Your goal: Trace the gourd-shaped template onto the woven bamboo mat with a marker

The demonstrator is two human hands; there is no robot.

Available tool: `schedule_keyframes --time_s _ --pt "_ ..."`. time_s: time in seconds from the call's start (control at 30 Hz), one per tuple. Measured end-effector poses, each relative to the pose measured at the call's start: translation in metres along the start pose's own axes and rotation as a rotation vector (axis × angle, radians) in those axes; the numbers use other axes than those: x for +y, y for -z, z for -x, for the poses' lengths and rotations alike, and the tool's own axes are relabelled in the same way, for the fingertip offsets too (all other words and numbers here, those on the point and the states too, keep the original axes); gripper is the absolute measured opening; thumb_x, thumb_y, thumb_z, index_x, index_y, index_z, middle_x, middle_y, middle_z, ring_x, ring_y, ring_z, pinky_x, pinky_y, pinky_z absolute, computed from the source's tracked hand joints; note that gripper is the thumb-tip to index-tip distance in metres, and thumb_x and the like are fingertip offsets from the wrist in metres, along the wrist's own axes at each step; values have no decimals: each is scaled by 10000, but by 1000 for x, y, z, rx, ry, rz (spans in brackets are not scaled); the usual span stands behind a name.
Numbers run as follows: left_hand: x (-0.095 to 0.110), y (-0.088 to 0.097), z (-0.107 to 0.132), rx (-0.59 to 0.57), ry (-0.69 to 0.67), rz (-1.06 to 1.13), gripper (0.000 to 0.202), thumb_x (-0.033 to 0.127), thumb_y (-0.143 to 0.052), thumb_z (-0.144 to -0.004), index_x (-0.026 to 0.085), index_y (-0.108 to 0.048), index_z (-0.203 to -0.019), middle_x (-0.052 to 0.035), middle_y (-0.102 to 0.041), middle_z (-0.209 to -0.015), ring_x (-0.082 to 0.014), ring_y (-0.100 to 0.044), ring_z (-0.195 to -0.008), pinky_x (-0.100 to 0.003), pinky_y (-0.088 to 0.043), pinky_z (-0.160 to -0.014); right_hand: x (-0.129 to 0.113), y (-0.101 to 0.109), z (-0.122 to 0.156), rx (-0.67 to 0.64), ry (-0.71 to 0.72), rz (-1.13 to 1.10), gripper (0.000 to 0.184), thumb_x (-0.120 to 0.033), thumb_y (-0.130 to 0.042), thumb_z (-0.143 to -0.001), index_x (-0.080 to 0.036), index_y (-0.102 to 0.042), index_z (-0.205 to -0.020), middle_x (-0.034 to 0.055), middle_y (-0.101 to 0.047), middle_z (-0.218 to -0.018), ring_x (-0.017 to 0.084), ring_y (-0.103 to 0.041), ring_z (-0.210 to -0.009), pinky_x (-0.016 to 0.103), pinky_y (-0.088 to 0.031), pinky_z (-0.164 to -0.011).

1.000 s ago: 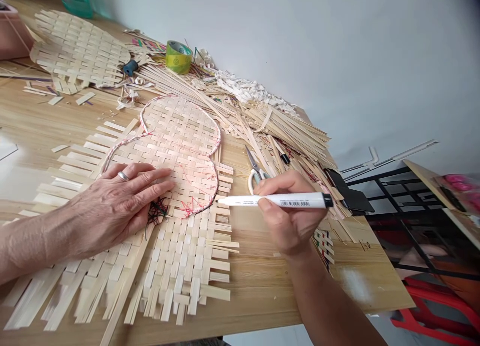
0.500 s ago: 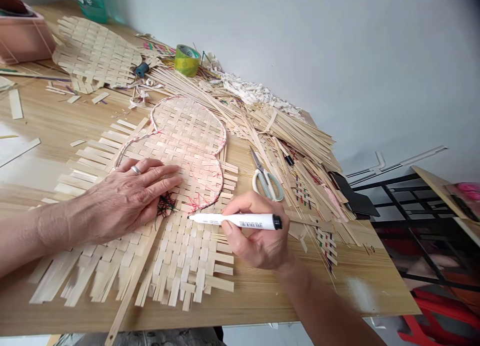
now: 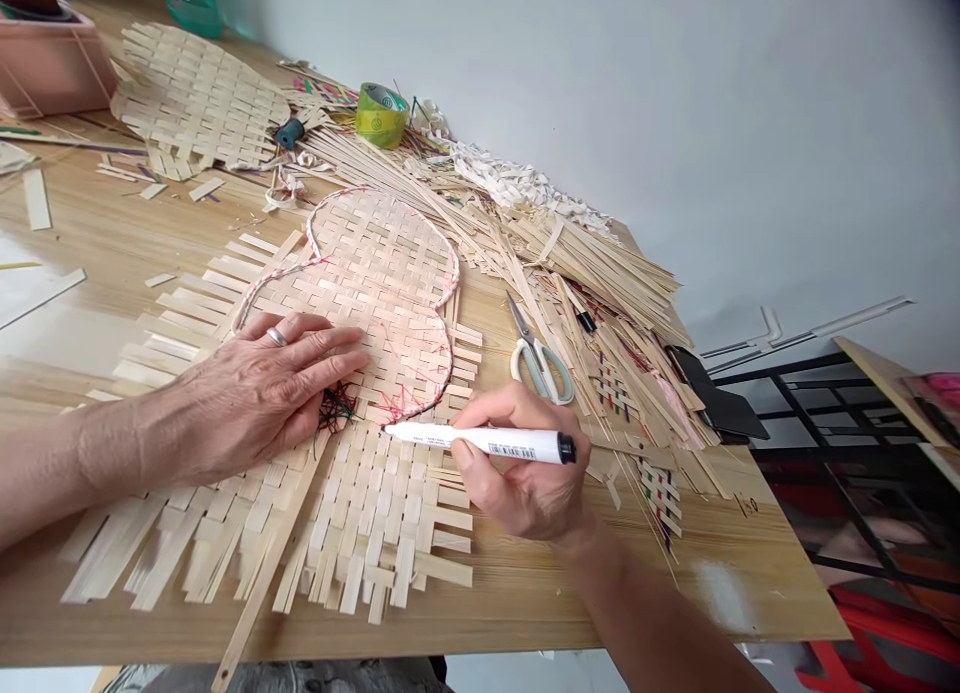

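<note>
A woven mat of pale bamboo strips (image 3: 352, 493) lies on the wooden table (image 3: 525, 593). On top of it sits a smaller woven piece edged with a pink and white cord (image 3: 375, 273). My left hand (image 3: 255, 388), a ring on one finger, lies flat with fingers stretched out on that piece, beside a tangle of dark threads (image 3: 334, 405). My right hand (image 3: 517, 463) grips a white marker (image 3: 487, 441) with a black end. The marker's tip touches the mat at the lower edge of the corded outline.
White-handled scissors (image 3: 536, 358) lie just right of the mat. A heap of loose bamboo strips (image 3: 570, 263) runs along the wall, with a green tape roll (image 3: 381, 115), a second woven mat (image 3: 195, 98) and a pink box (image 3: 45, 53) farther back. A black metal rack (image 3: 832, 453) stands past the table's right edge.
My right hand has brought the marker down and left, from above the scissors to the corded outline's lower edge. The left hand has stayed flat on the weave.
</note>
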State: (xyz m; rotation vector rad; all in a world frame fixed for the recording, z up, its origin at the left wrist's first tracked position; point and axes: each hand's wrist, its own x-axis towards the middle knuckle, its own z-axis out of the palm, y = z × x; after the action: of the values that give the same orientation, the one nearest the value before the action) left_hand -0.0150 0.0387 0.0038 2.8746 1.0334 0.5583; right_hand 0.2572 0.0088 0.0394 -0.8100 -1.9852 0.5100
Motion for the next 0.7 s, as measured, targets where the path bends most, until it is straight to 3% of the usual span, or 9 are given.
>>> schedule_keyframes --time_s 0.33,0.7 --pt "-1 -1 1 1 18 36 498 225 -420 -986 260 -499 -1476 -65 -543 -1516 -330 -508 -1325 -481 -421 -1032 8 4 5 8 -18 -51 134 -97 -603 -776 -203 -574 -852 -58 -551 -625 94 -506 -471 237 -385 -456" --pt "0 -2 4 11 10 -24 535 190 -427 -959 230 -460 -1492 -74 -535 -1523 -317 -509 -1315 -473 -412 -1023 21 16 -3 191 -101 12 60 -191 -601 -869 -215 -593 -815 -46 -544 -626 122 -503 -502 261 -396 -485"
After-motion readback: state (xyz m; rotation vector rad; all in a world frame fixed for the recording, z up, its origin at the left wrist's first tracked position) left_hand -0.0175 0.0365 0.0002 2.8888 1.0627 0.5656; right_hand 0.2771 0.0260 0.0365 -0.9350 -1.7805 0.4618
